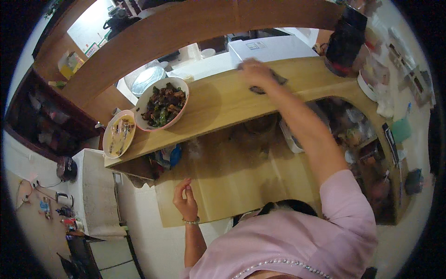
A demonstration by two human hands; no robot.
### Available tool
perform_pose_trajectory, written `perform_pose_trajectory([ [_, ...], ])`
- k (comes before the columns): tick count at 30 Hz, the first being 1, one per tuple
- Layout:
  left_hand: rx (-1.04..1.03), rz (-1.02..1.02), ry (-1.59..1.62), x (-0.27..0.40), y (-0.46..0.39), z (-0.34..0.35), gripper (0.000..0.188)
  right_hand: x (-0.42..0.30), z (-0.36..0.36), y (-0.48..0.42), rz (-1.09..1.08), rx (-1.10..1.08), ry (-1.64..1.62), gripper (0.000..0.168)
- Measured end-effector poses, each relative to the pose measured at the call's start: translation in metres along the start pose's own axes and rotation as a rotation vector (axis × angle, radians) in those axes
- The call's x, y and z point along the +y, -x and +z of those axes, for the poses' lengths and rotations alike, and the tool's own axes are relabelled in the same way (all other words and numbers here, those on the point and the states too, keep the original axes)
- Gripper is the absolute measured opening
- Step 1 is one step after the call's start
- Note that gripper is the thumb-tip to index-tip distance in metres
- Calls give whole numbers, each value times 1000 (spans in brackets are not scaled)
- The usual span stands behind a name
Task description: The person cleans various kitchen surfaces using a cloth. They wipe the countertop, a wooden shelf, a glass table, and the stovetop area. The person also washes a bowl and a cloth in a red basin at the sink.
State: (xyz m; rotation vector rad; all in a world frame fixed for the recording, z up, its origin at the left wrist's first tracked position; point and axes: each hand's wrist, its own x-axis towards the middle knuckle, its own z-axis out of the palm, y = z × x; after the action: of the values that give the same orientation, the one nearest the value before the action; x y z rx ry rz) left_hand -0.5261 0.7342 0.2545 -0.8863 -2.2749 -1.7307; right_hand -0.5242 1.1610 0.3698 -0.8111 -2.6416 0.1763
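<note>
My right hand (pixel 257 74) reaches across the upper wooden counter (pixel 216 92), blurred by motion. A dark cloth-like item (pixel 279 78) shows under and around its fingers; its exact shape is hidden. My left hand (pixel 185 201), with a beaded bracelet at the wrist, hovers in front of the lower wooden surface (pixel 223 195). Its fingers curl loosely and nothing shows in them. At the counter's left part stands a bowl of dark cooked food with green pieces (pixel 163 106). Touching or close beside it, at the corner, is a smaller dish of fish-like pieces in yellowish liquid (pixel 120 134).
A white box (pixel 275 48) lies behind the counter, near a round metal lid or pan (pixel 148 80). At the right end stands a tall dark container (pixel 346 43). An overhead wooden board (pixel 209 22) spans the top. Items fill the shelf below, including a blue bag (pixel 175 156).
</note>
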Motion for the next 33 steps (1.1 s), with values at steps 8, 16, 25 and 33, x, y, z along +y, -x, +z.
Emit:
perform_pose_trajectory([
  [8, -205, -17, 93, -20, 2, 23, 11, -114, 23, 64, -544, -106, -51, 43],
  [16, -110, -156, -3, -23, 49, -28, 12, 138, -54, 111, 242, -18, -182, 36],
  [25, -8, -389, 185, -23, 121, -26, 15, 27, -24, 157, -283, 220, -290, 30],
  [33, -118, -389, 40, 17, 167, -17, 13, -32, 73, 291, 653, -386, -1976, 36],
])
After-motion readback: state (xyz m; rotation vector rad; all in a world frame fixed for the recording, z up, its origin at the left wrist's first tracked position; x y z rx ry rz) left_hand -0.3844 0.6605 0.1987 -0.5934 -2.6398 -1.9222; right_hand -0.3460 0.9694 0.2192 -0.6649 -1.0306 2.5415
